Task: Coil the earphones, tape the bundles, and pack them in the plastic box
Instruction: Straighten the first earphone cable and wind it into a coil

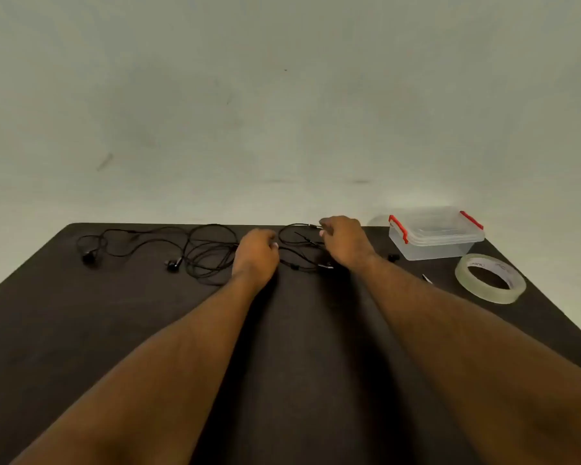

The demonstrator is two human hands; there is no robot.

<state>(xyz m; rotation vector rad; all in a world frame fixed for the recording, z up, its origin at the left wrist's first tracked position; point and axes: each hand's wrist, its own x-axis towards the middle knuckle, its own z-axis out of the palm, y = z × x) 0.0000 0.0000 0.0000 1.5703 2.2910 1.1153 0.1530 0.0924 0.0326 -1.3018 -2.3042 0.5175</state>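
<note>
Black earphones [208, 253] lie in loose loops along the far side of the dark table [81, 330], with two earbuds at the left. My left hand [255, 253] has its fingers curled on the cable near the middle loops. My right hand [344, 241] pinches the cable end by the plug near the far edge. A clear plastic box [433, 234] with red latches and its lid on stands at the far right. A roll of clear tape [490, 278] lies flat in front of the box.
A small black piece [393, 257] lies left of the box and a thin light object [427, 279] sits left of the tape roll. A pale wall rises behind the table's far edge.
</note>
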